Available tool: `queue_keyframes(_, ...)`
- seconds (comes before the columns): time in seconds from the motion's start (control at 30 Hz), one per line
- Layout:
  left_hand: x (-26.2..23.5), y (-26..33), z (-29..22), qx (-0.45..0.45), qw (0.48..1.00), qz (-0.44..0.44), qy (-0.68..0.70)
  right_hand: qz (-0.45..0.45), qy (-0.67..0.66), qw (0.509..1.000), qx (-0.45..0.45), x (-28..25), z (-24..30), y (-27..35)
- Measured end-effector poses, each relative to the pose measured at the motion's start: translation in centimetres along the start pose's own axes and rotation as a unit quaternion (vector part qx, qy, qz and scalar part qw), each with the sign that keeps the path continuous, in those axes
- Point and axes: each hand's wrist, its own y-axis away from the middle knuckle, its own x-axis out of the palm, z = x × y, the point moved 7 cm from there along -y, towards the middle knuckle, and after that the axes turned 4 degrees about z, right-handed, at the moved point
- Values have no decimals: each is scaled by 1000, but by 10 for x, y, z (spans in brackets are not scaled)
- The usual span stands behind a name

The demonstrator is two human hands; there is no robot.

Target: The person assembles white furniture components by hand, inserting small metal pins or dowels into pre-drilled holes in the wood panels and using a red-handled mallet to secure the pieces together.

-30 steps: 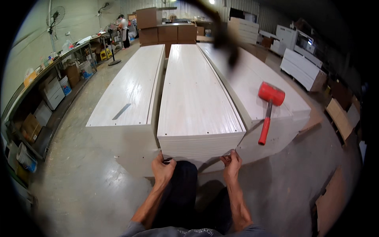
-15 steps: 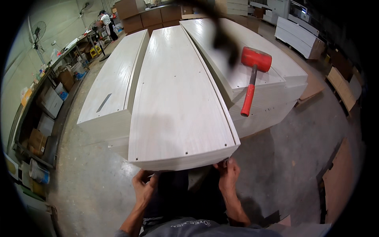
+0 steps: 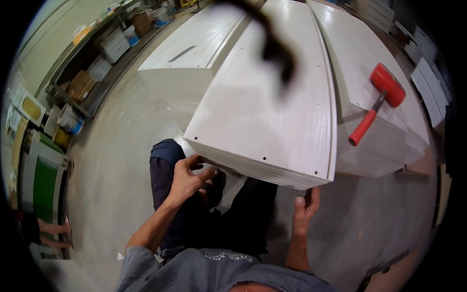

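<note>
1. One middle stack of white boards (image 3: 272,129) is lying between left stack (image 3: 194,39) and right stack (image 3: 340,53).
2. Left hand (image 3: 188,180) is resting at its near left corner; right hand (image 3: 307,207), near right. Both grips: cannot tell, fingertips hiding.
3. Handling, as judged: supporting both corners evenly should be keeping boards flush.
4. Pale lettering (image 3: 228,256) is showing on the grey shirt (image 3: 194,267).

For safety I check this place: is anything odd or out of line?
The middle panel stack juts out past the right stack, out of line. The red mallet overhangs that stack's edge with its handle; it might get knocked.
</note>
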Motion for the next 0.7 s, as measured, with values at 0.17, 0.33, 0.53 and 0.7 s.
queue_keyframes(0.17,-4,2,2,34,999,10,-26,-31,6,999,-26,-2,-4,12)
queue_keyframes(0.33,-10,1,16,71,996,-5,-45,-86,8,996,7,-15,-8,15)
queue_keyframes(0.53,-21,-23,14,210,968,-15,134,-164,-11,980,-116,-32,-14,-1)
queue_keyframes(0.7,-20,-33,-57,407,888,-40,210,-191,-74,977,-63,-7,25,-40)
